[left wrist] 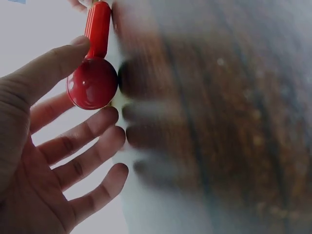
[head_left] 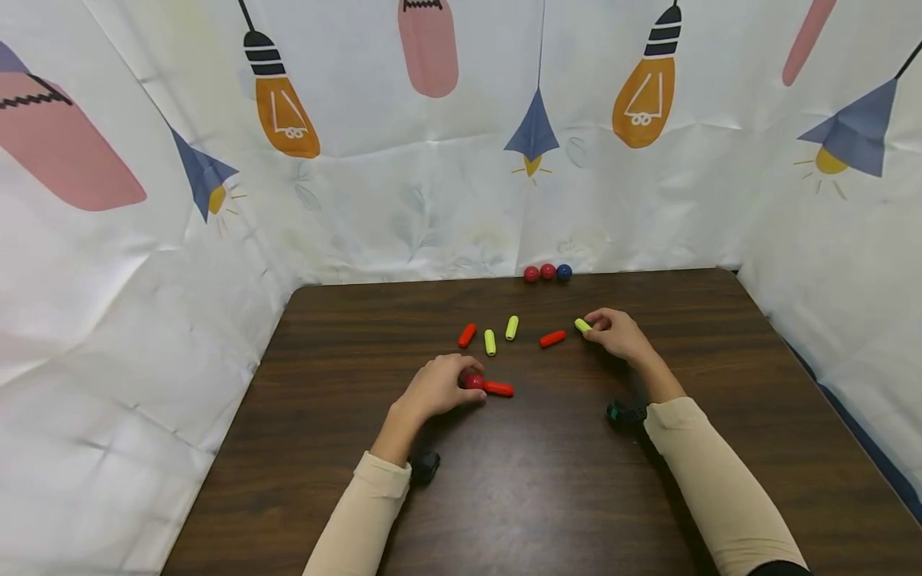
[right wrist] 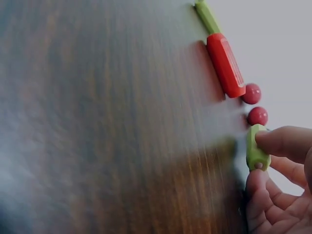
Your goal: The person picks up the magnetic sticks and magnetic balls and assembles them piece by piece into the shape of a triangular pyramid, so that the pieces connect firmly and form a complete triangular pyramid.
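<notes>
My left hand (head_left: 442, 386) holds a glossy red ball (head_left: 474, 382) between thumb and index finger, close over the table. The other fingers are spread, as the left wrist view shows. A ridged red stick (head_left: 499, 389) lies end-on to this ball, pointing right. Farther right, my right hand (head_left: 618, 334) pinches a short yellow-green stick (head_left: 583, 326) between thumb and fingers. The right wrist view shows this yellow-green stick (right wrist: 257, 146) with a small hole in its end. A red stick (head_left: 552, 338) lies just left of the right hand.
Between the hands and farther back lie another red stick (head_left: 467, 335) and two yellow-green sticks (head_left: 490, 342). At the far edge of the brown wooden table (head_left: 533, 496) sit two red balls (head_left: 531, 274) and a blue ball (head_left: 564, 272), in front of a patterned cloth (head_left: 461, 184).
</notes>
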The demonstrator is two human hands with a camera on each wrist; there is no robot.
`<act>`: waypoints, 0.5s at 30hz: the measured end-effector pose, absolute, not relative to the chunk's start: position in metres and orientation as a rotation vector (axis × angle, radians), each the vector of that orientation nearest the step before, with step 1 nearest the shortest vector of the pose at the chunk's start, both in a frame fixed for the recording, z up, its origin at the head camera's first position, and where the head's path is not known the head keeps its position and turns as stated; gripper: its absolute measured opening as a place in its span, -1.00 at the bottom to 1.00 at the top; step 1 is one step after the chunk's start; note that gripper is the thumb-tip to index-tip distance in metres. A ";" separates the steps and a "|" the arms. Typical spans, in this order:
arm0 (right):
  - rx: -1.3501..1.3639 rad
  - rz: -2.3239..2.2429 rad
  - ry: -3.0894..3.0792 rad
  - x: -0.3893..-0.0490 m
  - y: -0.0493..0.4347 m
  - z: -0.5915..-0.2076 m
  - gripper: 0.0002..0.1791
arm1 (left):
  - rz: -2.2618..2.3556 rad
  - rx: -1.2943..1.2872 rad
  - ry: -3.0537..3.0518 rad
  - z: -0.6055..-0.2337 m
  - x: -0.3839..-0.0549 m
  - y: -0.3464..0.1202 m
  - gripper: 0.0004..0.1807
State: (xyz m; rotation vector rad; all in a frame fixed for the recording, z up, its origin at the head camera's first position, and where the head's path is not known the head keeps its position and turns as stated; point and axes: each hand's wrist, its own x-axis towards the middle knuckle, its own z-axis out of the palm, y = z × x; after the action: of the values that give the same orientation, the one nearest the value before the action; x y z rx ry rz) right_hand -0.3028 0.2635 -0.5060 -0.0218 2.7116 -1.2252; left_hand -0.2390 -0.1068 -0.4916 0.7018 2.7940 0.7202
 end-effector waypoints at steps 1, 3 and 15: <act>-0.017 -1.242 2.708 -0.301 0.264 -0.506 -0.59 | 0.735 0.722 2.787 -0.492 -0.239 -0.106 -0.59; -0.029 -1.283 2.700 -0.297 0.264 -0.506 -0.58 | 0.757 0.750 2.777 -0.493 -0.240 -0.106 -0.64; -0.087 -1.391 2.665 -0.280 0.259 -0.510 -0.54 | 0.853 0.673 2.764 -0.494 -0.239 -0.109 -0.71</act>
State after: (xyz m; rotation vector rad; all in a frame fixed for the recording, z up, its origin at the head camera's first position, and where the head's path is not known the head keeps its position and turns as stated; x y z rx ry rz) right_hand -0.2804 0.2589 -0.5101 -0.0874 2.6650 -1.3907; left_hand -0.2389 -0.1095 -0.4935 0.6726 2.7645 0.8531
